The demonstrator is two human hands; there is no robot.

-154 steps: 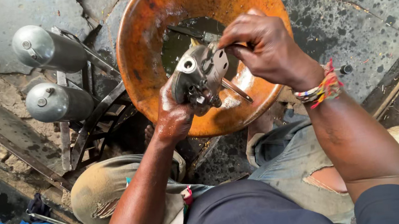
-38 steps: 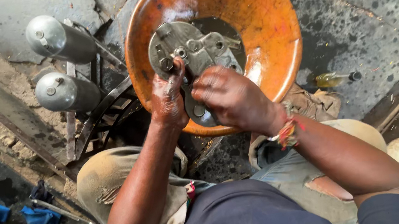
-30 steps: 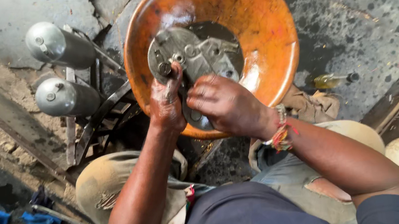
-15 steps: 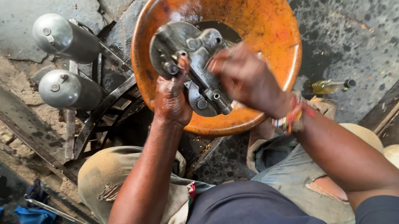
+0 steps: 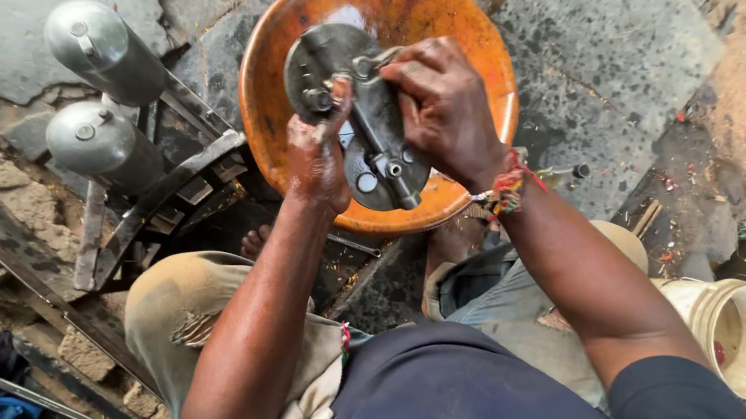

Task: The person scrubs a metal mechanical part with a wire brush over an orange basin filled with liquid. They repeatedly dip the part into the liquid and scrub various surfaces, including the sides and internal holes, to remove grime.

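We see a grey metal engine part (image 5: pixel 368 119) held up over the orange basin (image 5: pixel 453 16), its long axis running roughly from the far rim of the basin toward the person's body, tilted slightly so the near end drifts to the right. The far end is a broad rounded plate with small holes; the near end narrows to a stubby projecting shaft that points down toward the basin's near rim. Our left hand (image 5: pixel 320 154) grips the part along its left edge, fingers curled around it and the thumb pressed up near a fitting on the plate. Our right hand (image 5: pixel 444 109) is closed over the part's right side, fingers wrapped across the top right corner. The part thus sits between the two hands, touching both. Two silvery cylinders (image 5: pixel 100 144) on a dark metal frame stand just left of the basin.
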